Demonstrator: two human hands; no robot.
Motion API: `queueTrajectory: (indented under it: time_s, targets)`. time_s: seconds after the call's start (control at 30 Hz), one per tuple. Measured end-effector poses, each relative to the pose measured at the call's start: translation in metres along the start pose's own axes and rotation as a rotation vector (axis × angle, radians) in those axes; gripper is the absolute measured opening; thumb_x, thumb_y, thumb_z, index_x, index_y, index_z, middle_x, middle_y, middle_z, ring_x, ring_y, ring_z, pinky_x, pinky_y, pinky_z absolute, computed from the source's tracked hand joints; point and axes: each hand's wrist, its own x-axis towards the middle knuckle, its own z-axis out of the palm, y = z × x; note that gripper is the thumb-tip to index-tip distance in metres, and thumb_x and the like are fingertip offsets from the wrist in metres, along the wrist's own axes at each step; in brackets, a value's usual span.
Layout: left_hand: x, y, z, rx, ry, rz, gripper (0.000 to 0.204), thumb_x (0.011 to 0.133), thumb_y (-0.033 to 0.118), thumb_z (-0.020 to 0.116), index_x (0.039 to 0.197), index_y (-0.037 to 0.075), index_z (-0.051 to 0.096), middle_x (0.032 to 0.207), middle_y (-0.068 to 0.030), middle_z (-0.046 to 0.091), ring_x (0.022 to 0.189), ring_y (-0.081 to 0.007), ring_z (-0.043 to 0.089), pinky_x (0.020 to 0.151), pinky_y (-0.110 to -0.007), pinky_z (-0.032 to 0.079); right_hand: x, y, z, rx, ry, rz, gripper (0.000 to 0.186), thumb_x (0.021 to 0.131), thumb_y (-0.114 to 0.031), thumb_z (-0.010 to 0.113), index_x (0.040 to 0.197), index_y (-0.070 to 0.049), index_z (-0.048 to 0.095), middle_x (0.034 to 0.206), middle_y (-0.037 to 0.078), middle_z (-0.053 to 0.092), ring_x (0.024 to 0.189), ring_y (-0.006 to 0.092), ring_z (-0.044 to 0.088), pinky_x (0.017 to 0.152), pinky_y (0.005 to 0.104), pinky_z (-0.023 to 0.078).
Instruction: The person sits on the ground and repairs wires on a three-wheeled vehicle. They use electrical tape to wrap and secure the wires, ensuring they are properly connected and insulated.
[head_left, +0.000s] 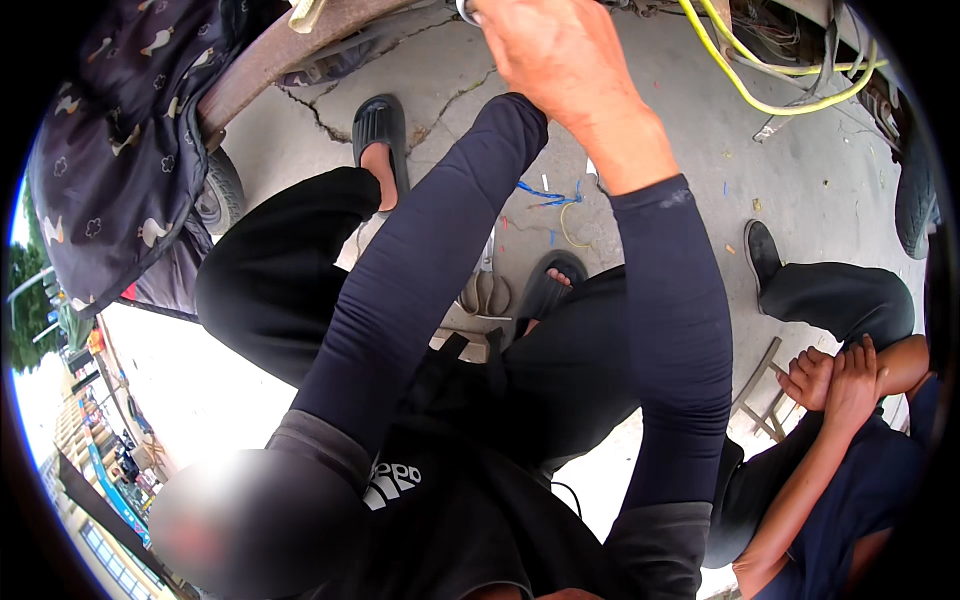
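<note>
While the right hand [565, 60] is cut off by the upper edge, a silvery curved piece [467, 11] is seen at its left side, above the concrete ground [690, 130]. Its direction and long axis cannot be told, nor whether the fingers are clenched or released; the left hand is hidden.

1 head-worn fisheye, facing down, apparently near the right hand [560, 58]
</note>
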Motion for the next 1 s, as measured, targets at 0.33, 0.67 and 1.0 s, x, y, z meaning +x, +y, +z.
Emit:
queueTrajectory:
  time_s: [0.33,0.67,1.0]
  targets:
    - [0.025,0.031,-0.023,-0.389,-0.262,-0.561,0.06,0.101,0.046,0.043,0.084,-0.006,0.067,0.09,-0.0297,0.07,0.088,-0.0448,0.069,0.079,-0.052,0.05,-0.032,0.03,-0.009,0.12,0.164,0.64,0.021,0.094,-0.007,0.056,0.11,0.002,0.066,0.097,0.029,0.069,0.098,0.0454,0.067,0.083,0.0514,0.053]
    - [0.033,0.047,-0.035,-0.397,-0.471,-0.599,0.069,0.101,0.064,0.039,0.071,0.005,0.061,0.062,-0.0106,0.058,0.063,-0.0251,0.058,0.06,-0.04,0.043,-0.035,0.068,0.009,0.311,0.118,0.695,0.026,0.09,-0.006,0.058,0.111,0.001,0.07,0.103,0.027,0.071,0.102,0.0433,0.068,0.088,0.0479,0.054]
    - [0.057,0.05,-0.054,-0.655,-0.679,-0.931,0.048,0.108,0.046,0.036,0.071,0.018,0.045,0.059,0.0047,0.039,0.045,-0.009,0.029,0.043,-0.028,0.021,-0.021,0.069,0.003,0.422,0.123,0.811,0.023,0.085,-0.011,0.072,0.102,0.005,0.072,0.092,0.025,0.073,0.089,0.0394,0.072,0.08,0.0454,0.055]
